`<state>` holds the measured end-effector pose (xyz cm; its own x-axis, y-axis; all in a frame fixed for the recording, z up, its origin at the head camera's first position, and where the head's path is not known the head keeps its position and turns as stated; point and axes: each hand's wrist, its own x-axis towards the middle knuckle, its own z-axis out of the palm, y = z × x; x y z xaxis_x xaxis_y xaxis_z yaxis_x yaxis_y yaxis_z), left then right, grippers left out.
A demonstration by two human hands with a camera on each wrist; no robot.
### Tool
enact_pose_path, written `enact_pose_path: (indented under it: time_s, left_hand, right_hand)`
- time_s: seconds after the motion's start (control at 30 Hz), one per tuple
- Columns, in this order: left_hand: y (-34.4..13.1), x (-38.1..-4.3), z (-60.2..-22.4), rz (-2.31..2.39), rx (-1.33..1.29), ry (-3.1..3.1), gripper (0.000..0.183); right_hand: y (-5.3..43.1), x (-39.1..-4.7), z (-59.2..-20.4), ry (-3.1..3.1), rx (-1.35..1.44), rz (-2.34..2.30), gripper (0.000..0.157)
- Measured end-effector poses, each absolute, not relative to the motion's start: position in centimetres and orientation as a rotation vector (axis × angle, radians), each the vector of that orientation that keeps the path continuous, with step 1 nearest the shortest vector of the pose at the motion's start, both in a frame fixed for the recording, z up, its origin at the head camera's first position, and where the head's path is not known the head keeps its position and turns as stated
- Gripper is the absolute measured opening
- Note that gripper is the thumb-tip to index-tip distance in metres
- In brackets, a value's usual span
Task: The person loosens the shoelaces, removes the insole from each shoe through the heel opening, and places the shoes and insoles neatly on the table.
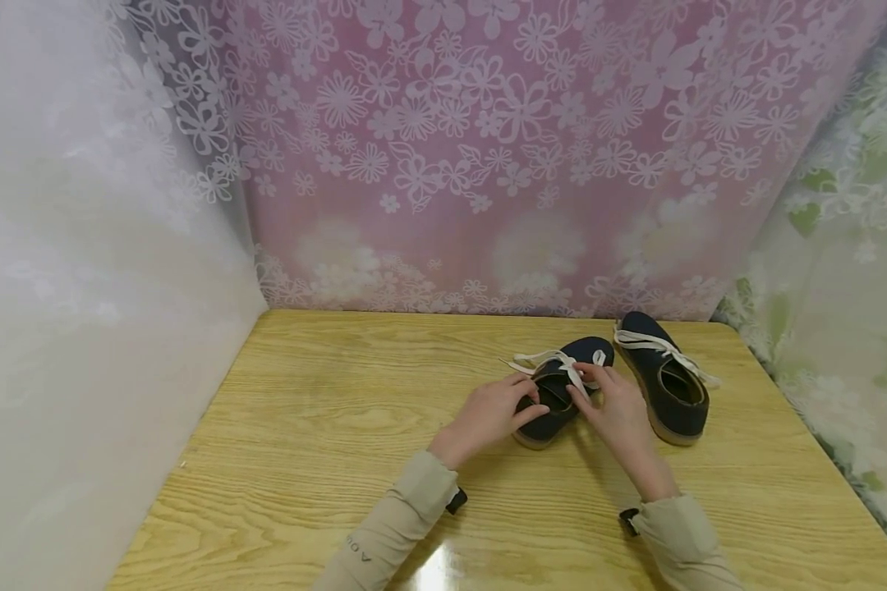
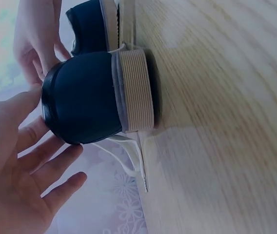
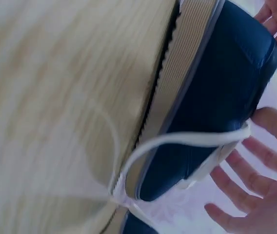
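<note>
A dark navy shoe (image 1: pixel 588 351) with a pale ribbed sole stands on the table, its heel toward me and its white shoelace (image 1: pixel 535 359) tied over the tongue. My left hand (image 1: pixel 488 414) holds the left side of its collar, the thumb over the opening; some fingertips are hidden behind the shoe in the left wrist view. With thumb and fingers, my right hand (image 1: pixel 617 406) pinches the lace beside the tongue. One lace loop (image 3: pixel 177 139) hangs down the shoe's side in the right wrist view.
The matching navy shoe (image 1: pixel 683 414), also laced in white, stands just to the right. Both are on a wood-grain table (image 1: pixel 325 394). A pink flowered curtain (image 1: pixel 451 164) hangs along the back edge, with pale patterned sheets (image 1: pixel 118 287) at the sides.
</note>
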<state>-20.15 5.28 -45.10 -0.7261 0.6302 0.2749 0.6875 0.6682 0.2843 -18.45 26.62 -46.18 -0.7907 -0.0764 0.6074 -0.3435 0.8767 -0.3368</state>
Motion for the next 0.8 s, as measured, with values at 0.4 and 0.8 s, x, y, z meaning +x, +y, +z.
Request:
enact_pose_path:
  time_s: [0.4, 0.8]
  left_hand:
    - [7.5, -19.7, -44.9, -0.583, -0.896, -2.812, 0.073]
    - [8.8, -19.2, -46.2, -0.585, -0.761, -2.924, 0.088]
  right_hand:
    - [30.7, -21.1, -45.1, -2.667, 0.306, 0.502, 0.031]
    - [31.7, -23.1, -47.1, -3.022, 0.325, 0.453, 0.045]
